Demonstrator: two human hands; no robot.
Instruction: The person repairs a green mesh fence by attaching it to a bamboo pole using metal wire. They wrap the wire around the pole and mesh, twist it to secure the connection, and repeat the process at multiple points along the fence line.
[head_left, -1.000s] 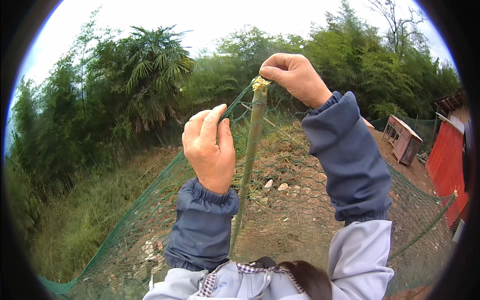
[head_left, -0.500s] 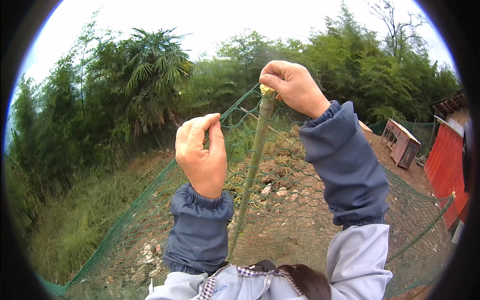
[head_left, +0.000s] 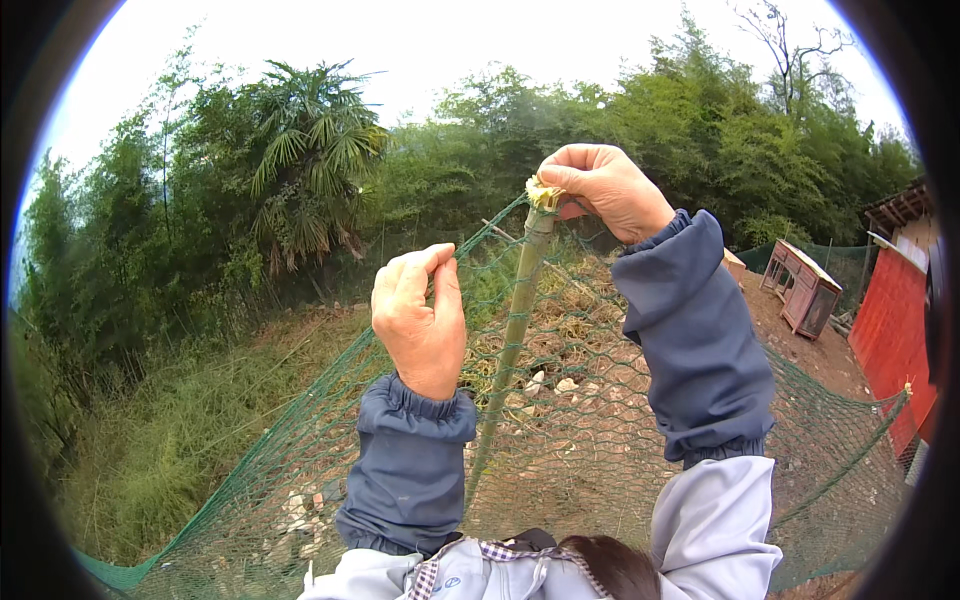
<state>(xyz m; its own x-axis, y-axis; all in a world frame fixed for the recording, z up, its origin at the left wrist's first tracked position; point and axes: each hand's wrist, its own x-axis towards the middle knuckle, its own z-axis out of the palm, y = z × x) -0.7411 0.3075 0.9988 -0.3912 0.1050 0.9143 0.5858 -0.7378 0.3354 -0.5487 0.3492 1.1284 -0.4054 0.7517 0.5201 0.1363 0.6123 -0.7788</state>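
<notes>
A green bamboo pole (head_left: pixel 518 310) leans slightly in front of me, its top end split and frayed pale yellow. Green netting (head_left: pixel 560 425) hangs from the pole and stretches off to both sides. My left hand (head_left: pixel 420 315) pinches the net's upper edge cord, left of and lower than the pole top. Beside the frayed pole top (head_left: pixel 543 193), my right hand (head_left: pixel 610 190) has thumb and forefinger closed together, touching or nearly touching the fibres. What lies between those fingertips is too small to tell. Dark blue sleeve covers (head_left: pixel 705 320) wrap both forearms.
Stony brown soil and dry straw lie behind the net. At the right stand a wooden hutch (head_left: pixel 802 287) and a red-walled shed (head_left: pixel 895 330). Another post (head_left: pixel 905 392) carries the net there. Tall grass (head_left: pixel 180 450), a palm (head_left: pixel 315 150) and bamboo fill the left and back.
My left hand has shifted slightly right and down along with the net cord. My right hand has moved right and a little down, uncovering more of the frayed pole top.
</notes>
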